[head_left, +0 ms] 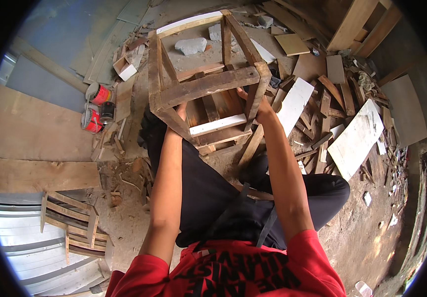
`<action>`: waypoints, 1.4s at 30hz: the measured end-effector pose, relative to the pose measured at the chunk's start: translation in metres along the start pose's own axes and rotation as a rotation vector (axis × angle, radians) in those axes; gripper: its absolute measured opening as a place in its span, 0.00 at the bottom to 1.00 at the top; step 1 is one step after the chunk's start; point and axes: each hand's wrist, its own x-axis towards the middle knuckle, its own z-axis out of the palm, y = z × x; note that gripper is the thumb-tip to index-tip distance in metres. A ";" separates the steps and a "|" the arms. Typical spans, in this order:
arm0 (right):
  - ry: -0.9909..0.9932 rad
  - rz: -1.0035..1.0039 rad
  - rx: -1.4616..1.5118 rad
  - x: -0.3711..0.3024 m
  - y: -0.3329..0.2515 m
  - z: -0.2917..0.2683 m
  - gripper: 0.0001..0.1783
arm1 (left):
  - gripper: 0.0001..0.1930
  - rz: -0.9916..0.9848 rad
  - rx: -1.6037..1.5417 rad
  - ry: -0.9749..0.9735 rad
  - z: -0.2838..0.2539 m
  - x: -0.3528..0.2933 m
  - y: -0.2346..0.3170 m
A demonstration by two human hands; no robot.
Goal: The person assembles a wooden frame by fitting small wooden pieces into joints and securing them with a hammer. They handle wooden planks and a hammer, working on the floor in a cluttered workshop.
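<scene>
Head view: the person sits on the dirt floor (372,232) w/ a rough wooden stool frame (206,84) tipped on its side in front of the knees, legs pointing away. Left hand (180,110) is up at the near-left leg, under the front rail — fingers mostly hidden behind the wood, so can't tell if it's clasped. Right hand (255,106) is wrapped round the near-right leg, clenched on it. Looks like the step is steadying or turning the frame, prob. checking joints; the next move would need both hands firm so the frame doesn't rock on the rubble. Packages — two red cans (97,106) w/ pale lids and a dark one between them lie at the left, beside the boards (35,173). White panels (354,138) and wood scraps (327,99) are strewn to the right; a second slatted frame (70,222) at lower left.
</scene>
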 end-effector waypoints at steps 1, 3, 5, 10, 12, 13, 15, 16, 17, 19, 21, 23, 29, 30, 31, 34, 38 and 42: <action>0.004 -0.007 0.004 0.002 0.003 -0.006 0.50 | 0.48 -0.019 -0.013 -0.035 0.004 0.000 0.003; 0.003 -0.029 0.045 0.010 0.008 -0.012 0.47 | 0.48 -0.049 -0.052 -0.062 0.010 -0.005 0.008; 0.014 -0.054 0.123 0.019 0.023 -0.027 0.43 | 0.47 -0.055 -0.105 -0.087 0.029 -0.020 0.034; 0.170 -0.061 0.024 -0.006 0.033 -0.039 0.39 | 0.45 -0.122 -0.688 -0.348 -0.008 -0.015 0.008; 0.273 -0.013 0.103 -0.026 0.039 -0.075 0.34 | 0.35 -0.195 -0.808 -0.050 -0.042 -0.018 -0.011; 0.351 0.036 0.065 -0.034 0.058 -0.120 0.33 | 0.28 -0.135 -0.692 0.015 -0.034 -0.034 0.012; 0.473 0.162 0.147 -0.060 0.082 -0.178 0.32 | 0.22 -0.047 -0.743 0.212 -0.031 -0.072 0.053; 0.572 0.224 0.163 -0.072 0.095 -0.208 0.30 | 0.23 0.062 -0.541 0.330 -0.018 -0.099 0.077; 0.629 0.261 0.123 -0.082 0.108 -0.237 0.28 | 0.21 0.182 -0.440 0.409 -0.006 -0.124 0.095; 0.754 0.288 0.173 -0.102 0.127 -0.283 0.23 | 0.17 0.366 -0.305 0.274 0.004 -0.164 0.095; 0.826 0.243 0.361 -0.112 0.131 -0.302 0.18 | 0.16 0.414 -0.284 0.235 0.022 -0.193 0.093; 0.897 0.133 0.522 -0.118 0.147 -0.342 0.13 | 0.15 0.588 -0.246 0.063 0.055 -0.207 0.094; 1.499 0.159 0.331 -0.136 0.219 -0.477 0.18 | 0.17 0.348 -0.331 -0.467 0.173 -0.267 0.147; 1.483 0.171 0.427 -0.119 0.231 -0.463 0.22 | 0.17 0.354 -0.335 -0.505 0.183 -0.263 0.139; 1.459 0.189 0.516 -0.106 0.233 -0.436 0.27 | 0.16 0.356 -0.338 -0.536 0.189 -0.259 0.133; 1.531 0.305 0.548 -0.107 0.223 -0.413 0.40 | 0.15 0.121 -0.341 -0.556 0.206 -0.270 0.117; 1.604 0.238 0.790 -0.120 0.219 -0.428 0.46 | 0.12 -0.088 -0.338 -0.571 0.218 -0.282 0.085; 1.694 0.245 0.966 -0.100 0.201 -0.413 0.36 | 0.10 -0.176 -0.242 -0.524 0.210 -0.279 0.070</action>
